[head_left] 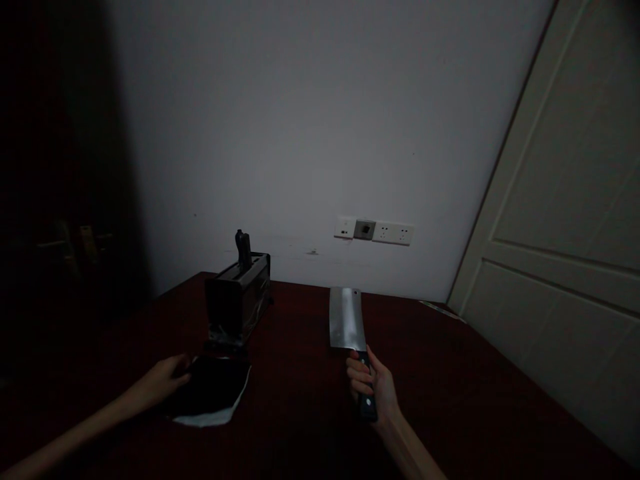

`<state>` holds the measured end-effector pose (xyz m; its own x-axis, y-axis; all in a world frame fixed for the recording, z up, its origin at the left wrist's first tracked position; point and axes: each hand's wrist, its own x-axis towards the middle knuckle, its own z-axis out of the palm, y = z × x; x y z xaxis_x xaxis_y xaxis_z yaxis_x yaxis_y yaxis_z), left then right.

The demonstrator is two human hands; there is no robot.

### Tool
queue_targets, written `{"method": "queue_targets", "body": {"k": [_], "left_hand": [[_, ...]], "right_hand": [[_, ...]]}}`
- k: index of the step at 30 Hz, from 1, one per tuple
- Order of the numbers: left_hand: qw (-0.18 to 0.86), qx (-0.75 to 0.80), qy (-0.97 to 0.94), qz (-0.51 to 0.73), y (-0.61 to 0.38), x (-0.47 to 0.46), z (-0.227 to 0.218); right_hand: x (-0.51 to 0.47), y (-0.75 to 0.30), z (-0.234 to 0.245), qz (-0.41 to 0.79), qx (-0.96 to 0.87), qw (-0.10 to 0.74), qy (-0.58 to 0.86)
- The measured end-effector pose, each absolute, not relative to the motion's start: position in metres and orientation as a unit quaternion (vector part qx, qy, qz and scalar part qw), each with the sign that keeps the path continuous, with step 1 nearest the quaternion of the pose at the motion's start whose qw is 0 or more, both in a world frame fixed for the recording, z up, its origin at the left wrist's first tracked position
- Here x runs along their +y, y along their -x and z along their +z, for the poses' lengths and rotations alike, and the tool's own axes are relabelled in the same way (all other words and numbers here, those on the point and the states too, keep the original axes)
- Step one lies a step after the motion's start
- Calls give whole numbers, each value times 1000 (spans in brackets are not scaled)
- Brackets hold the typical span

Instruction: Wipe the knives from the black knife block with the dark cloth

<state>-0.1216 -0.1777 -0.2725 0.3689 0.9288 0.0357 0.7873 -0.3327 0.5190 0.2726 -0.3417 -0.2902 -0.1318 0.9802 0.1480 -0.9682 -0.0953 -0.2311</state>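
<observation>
My right hand (374,389) is wrapped round the dark handle of a steel cleaver (346,319), whose broad blade points away from me above the dark red table (450,373). My left hand (165,381) rests on the left edge of a dark cloth (213,393) with a white border, lying flat on the table; its fingers curl onto the cloth. Just behind the cloth stands a dark metal knife block (239,297) with one black knife handle (243,248) sticking up from it.
A pale wall with a row of white power sockets (374,231) runs behind the table. A cream panelled door (565,253) stands at the right. The left side of the room is in deep shadow.
</observation>
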Motion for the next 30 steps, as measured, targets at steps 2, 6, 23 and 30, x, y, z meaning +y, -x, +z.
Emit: {"method": "queue_targets", "body": {"k": [2, 6, 23, 30], "left_hand": [[287, 503, -799, 164, 103, -191, -261], [427, 432, -767, 209, 54, -221, -223], [392, 160, -819, 386, -172, -181, -96], [305, 132, -875, 353, -190, -207, -179]], "right_hand": [[-342, -273, -291, 740, -132, 660, 25], [-342, -272, -292, 741, -131, 658, 40], [-339, -268, -302, 775, -156, 611, 38], [-341, -271, -295, 762, -178, 621, 48]]}}
